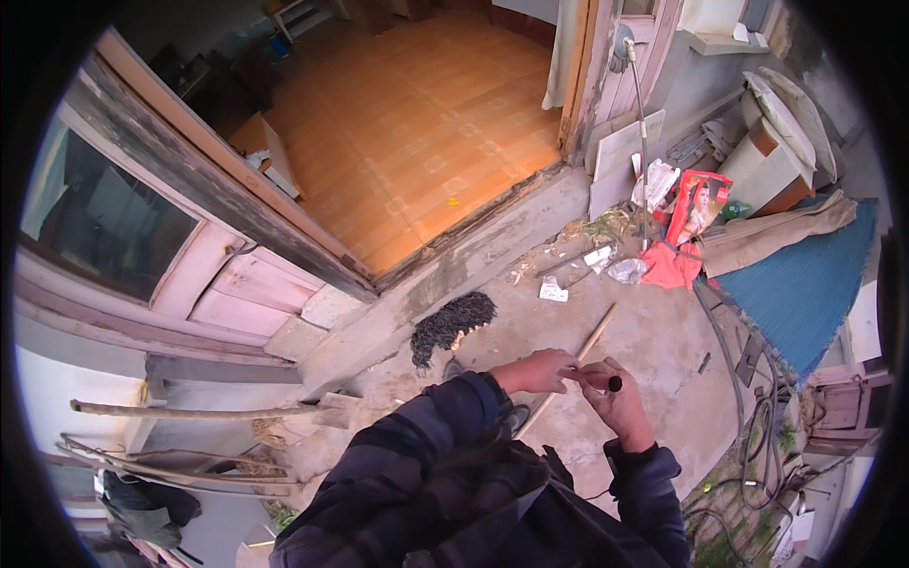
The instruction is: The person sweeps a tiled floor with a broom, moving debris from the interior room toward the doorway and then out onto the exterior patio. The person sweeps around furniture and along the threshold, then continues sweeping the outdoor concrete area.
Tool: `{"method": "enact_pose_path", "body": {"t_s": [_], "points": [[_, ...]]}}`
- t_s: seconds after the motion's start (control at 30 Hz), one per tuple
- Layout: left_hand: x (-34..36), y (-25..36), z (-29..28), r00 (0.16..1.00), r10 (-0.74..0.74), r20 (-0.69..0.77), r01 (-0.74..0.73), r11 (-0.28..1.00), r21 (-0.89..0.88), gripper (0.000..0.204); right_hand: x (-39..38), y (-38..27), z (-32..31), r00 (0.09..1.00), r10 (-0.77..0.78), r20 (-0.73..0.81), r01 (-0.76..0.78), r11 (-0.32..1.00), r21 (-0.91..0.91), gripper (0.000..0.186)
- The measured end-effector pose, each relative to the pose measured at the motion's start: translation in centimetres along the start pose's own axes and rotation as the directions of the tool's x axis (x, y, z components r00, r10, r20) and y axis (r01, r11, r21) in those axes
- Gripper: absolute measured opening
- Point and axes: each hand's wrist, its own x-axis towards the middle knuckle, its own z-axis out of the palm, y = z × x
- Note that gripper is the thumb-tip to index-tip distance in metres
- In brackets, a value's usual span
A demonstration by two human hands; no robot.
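Observation:
My left hand point(538, 370) reaches in from the left, with its fingers closed at one end of a slim reddish-brown piece with a dark round end point(615, 383). Around the other part of it curls my right hand point(617, 402), the dark end showing beside its fingers. What kind of thing this is I cannot make out. A long pale wooden stick point(595, 333) runs slantwise below and between my hands; whether either hand touches it I cannot tell. Left of my hands, a black shaggy mop head point(453, 327) lies on the concrete by the doorstep.
Ahead, a raised doorstep point(473, 241) leads to an orange tiled floor point(417, 123). On the right lie red bags point(674, 265), a blue mat point(805, 284) and coiled hoses point(762, 435). Wooden poles point(189, 411) stick out on the left. Paper scraps point(553, 290) litter the concrete.

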Motion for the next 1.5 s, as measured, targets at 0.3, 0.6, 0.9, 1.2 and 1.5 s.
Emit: {"method": "enact_pose_path", "body": {"t_s": [0.3,0.6,0.9,1.2,1.5], "points": [[-0.9,0.1,1.9,0.988,0.012,0.152,-0.033,0.990,0.134,0.021,-2.2,-3.0,0.7,0.992,0.065,0.110,-0.069,0.997,0.025,0.026],[-0.2,0.0,4.3,0.888,0.241,-0.391,-0.122,0.944,0.306,0.036,-5.6,-4.0,3.2,0.998,0.022,-0.052,-0.039,0.930,-0.366,0.023],[-1.0,0.5,4.6,0.961,0.200,-0.189,-0.163,0.967,0.194,0.012,-5.4,-3.9,2.3,0.978,0.115,-0.174,-0.129,0.989,-0.072,0.017],[-1.8,0.1,5.4,0.999,0.037,0.004,-0.038,0.998,0.058,0.016,-4.4,-4.3,2.6,0.983,0.151,-0.105,-0.154,0.988,-0.022,0.011],[-2.0,0.7,4.3,0.981,-0.150,0.122,0.145,0.988,0.052,0.025,-3.9,-2.9,2.8,0.976,0.189,-0.108,-0.184,0.982,0.049,0.010]]}}
